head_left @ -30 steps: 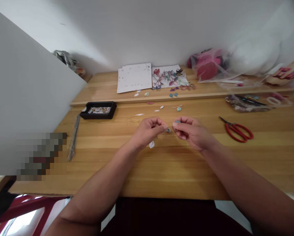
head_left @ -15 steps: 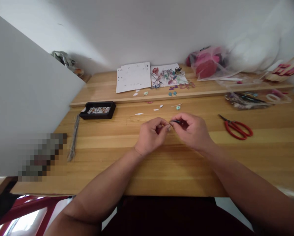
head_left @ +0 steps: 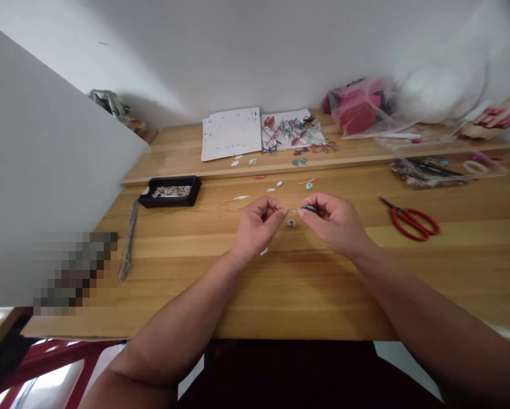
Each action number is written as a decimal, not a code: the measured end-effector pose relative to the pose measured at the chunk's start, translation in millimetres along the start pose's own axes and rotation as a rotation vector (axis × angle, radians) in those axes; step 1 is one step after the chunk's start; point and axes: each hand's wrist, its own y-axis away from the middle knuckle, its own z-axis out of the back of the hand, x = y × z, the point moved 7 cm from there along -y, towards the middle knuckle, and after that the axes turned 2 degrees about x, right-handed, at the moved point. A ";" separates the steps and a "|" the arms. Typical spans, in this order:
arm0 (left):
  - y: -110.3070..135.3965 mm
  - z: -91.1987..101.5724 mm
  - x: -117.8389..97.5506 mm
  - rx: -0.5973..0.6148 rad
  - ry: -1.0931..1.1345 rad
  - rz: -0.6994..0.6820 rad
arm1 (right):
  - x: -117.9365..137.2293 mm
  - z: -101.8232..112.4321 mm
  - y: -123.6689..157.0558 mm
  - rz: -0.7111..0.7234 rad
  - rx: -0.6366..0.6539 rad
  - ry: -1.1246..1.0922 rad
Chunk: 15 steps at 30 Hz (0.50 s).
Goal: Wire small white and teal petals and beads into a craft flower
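Observation:
My left hand (head_left: 257,226) and my right hand (head_left: 334,218) hover close together over the middle of the wooden table (head_left: 280,284), both with fingers pinched. The right fingertips hold a small dark blue-green coil (head_left: 309,209). What the left fingertips pinch is too small to name; a thin yellowish strand seems to run between the hands. A small grey coil (head_left: 291,224) lies on the table just below the gap between them. A white petal-shaped scrap (head_left: 264,250) peeks out under my left hand.
Red scissors (head_left: 410,219) lie to the right. A black tray of beads (head_left: 170,191) and a bundle of thin sticks (head_left: 129,237) sit at left. On the raised back board are white sheets (head_left: 231,133), colourful paper flowers (head_left: 293,133), plastic bags (head_left: 361,111) and a clear box (head_left: 442,167).
The hands met and touched half a second ago, then drew slightly apart. The small grey coil now lies on the table between them.

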 end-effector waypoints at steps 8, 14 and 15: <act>-2.3 -6.5 13.3 0.099 0.214 0.047 | -3.2 -8.6 -2.6 -0.106 0.075 -0.279; -1.3 -9.1 8.1 0.138 0.195 0.086 | -8.7 -15.6 -0.4 -0.205 0.125 -0.429; -1.2 -8.9 8.4 0.139 0.174 0.100 | -9.0 -16.8 0.0 -0.213 0.136 -0.438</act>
